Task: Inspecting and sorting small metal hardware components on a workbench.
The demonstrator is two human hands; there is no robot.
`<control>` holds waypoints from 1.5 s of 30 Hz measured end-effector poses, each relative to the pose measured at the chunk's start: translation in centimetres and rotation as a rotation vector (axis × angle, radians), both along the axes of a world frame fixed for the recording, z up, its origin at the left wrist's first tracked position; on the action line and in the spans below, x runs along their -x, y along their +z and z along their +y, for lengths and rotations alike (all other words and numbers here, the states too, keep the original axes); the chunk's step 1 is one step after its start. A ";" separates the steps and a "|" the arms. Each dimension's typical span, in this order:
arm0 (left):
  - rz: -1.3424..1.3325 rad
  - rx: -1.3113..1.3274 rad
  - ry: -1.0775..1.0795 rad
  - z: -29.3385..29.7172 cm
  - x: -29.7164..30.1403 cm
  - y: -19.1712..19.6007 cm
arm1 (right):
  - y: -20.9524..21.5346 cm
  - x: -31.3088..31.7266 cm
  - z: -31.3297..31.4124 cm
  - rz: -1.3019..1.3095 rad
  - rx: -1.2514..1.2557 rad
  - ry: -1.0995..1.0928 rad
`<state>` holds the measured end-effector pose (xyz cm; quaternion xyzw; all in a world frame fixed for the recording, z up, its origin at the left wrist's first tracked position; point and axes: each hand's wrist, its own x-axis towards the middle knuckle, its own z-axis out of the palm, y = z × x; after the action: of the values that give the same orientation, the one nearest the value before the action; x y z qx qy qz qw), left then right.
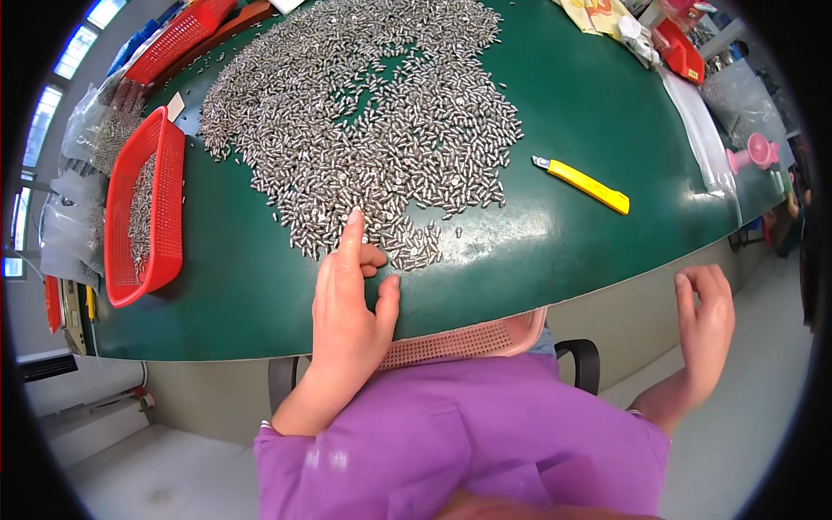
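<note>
Left hand [347, 299], index finger extended onto the near edge of the heap of small metal pins [364, 113] on the green table [555, 95], nothing gripped; right hand [706, 325] loosely curled, empty, off-table; red basket [143, 208] partly filled, most pins unsorted.

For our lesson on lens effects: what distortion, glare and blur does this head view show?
Head view: fisheye bends the green table edge into a curve, with a dark rim around the picture; soft glare sits on the tabletop near the yellow utility knife; the metal pins glint; the left hand and right hand look sharp, unblurred.
</note>
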<state>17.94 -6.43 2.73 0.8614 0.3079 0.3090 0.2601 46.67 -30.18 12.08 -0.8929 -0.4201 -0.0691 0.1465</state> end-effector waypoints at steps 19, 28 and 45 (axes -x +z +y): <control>-0.026 0.090 0.005 -1.2 -0.3 -0.3 | -8.9 11.0 15.5 0.238 -0.338 0.813; -0.065 0.113 -0.050 -0.9 0.0 -0.6 | -8.5 11.1 15.2 0.396 -0.351 0.754; -0.025 0.124 -0.038 -1.1 0.2 0.0 | -8.6 11.3 15.3 0.444 -0.307 0.731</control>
<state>17.72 -7.58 2.75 0.8455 0.3070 0.2951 0.3223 35.36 -14.91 3.51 -0.6472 -0.6510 0.1187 0.3784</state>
